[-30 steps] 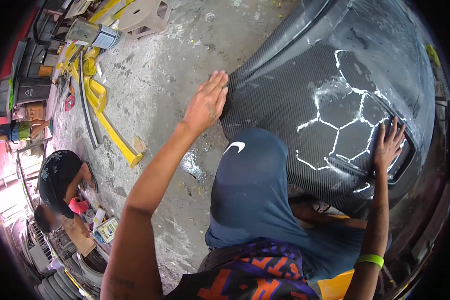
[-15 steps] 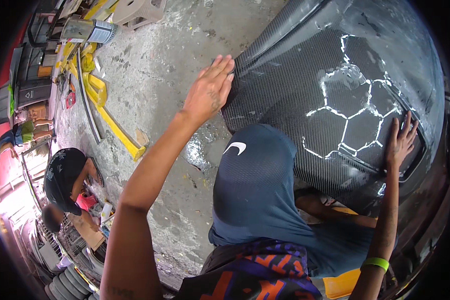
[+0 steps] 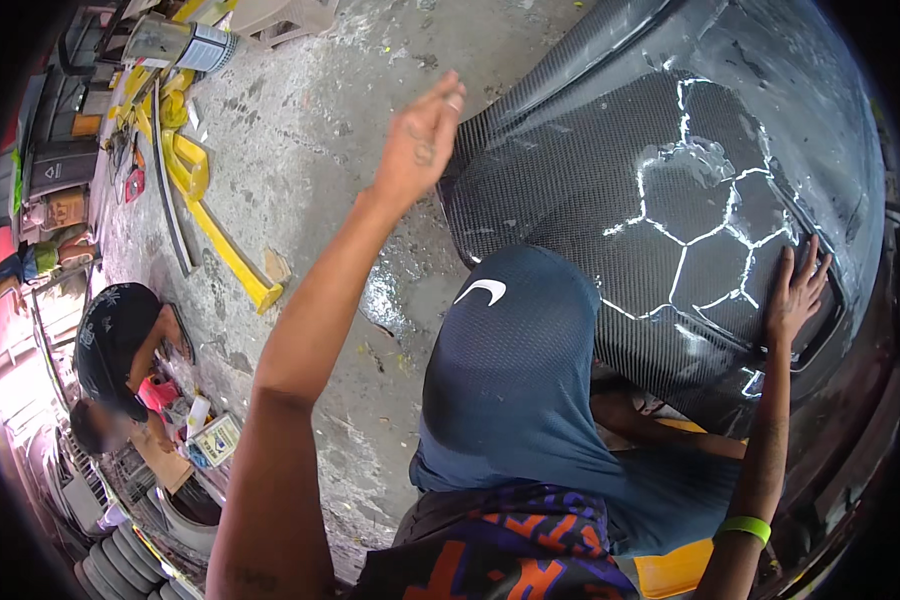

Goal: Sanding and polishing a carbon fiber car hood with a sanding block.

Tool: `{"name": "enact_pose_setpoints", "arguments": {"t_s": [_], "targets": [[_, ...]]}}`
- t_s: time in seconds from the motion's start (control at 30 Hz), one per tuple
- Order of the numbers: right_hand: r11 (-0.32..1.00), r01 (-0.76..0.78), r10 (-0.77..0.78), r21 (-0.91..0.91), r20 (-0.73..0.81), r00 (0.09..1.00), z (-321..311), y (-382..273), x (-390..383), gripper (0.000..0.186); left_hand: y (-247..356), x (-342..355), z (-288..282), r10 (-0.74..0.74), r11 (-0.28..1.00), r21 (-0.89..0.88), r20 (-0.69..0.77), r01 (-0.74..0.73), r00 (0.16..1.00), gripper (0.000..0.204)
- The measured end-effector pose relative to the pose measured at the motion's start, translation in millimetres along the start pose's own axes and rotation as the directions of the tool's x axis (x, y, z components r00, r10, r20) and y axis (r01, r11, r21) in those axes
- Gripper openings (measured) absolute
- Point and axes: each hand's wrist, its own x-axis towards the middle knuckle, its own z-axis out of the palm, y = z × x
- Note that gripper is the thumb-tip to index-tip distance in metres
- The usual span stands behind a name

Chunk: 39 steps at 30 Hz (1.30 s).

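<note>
A large dark body panel (image 3: 560,190) with a woven carbon-fibre surface fills the right side, with glossy light reflections forming honeycomb lines across it. My right hand (image 3: 795,295) rests flat on the panel's far-right part, fingers spread, beside a raised dark rim. My left hand (image 3: 420,145) is held up just left of the panel's left edge, apart from it. Its fingers are stretched out close together, slightly blurred, with nothing seen in them. My knee, under dark blue shorts (image 3: 510,360), is bent below the panel.
On the concrete floor (image 3: 340,260) lie a yellow trim strip (image 3: 220,245) and a thin dark strip (image 3: 168,190). A metal can (image 3: 180,45) and a beige stool (image 3: 285,18) stand at upper left. A crouching co-worker (image 3: 120,340) is at left, near stacked tyres (image 3: 120,565).
My left hand has lifted off the panel's left edge and moved up and slightly left. My right hand stays on the panel, fingers still spread. The view has shifted slightly.
</note>
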Motion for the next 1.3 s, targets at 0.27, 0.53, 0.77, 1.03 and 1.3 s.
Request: {"name": "enact_pose_setpoints", "arguments": {"t_s": [0.27, 0.53, 0.77, 1.03, 1.3], "targets": [[1.0, -0.017, 0.017, 0.017, -0.003, 1.0, -0.7, -0.7, 0.2, 0.069, 14.0, -42.3, -8.8, -0.315, 0.935, 0.071, -0.291, 0.349, 0.903, 0.029], [1.0, -0.007, 0.007, 0.027, 0.0, 1.0, -0.8, 0.4, 2.4, 0.069, 2.7, -48.0, 28.7, 0.103, 0.987, 0.13, -0.09, -0.091, 0.991, 0.035], [1.0, 0.014, -0.014, 0.012, -0.007, 1.0, -1.6, -0.2, 0.8, 0.069, -0.2, -41.6, 27.8, 0.028, 0.994, 0.108, 0.0, -0.028, 1.0, 0.041], [0.999, 0.025, -0.024, 0.026, -0.015, 1.0, -2.5, -2.7, 0.0, 0.069, 5.2, -35.5, 30.5, 0.048, 0.986, 0.163, -0.025, -0.043, 0.999, 0.033], [1.0, 0.0, 0.0, -0.009, -0.009, 1.0, -4.9, -7.1, -2.0, 0.068, 13.1, -29.9, 36.0, 0.078, 0.965, 0.255, -0.054, -0.062, 0.996, 0.034]]}}
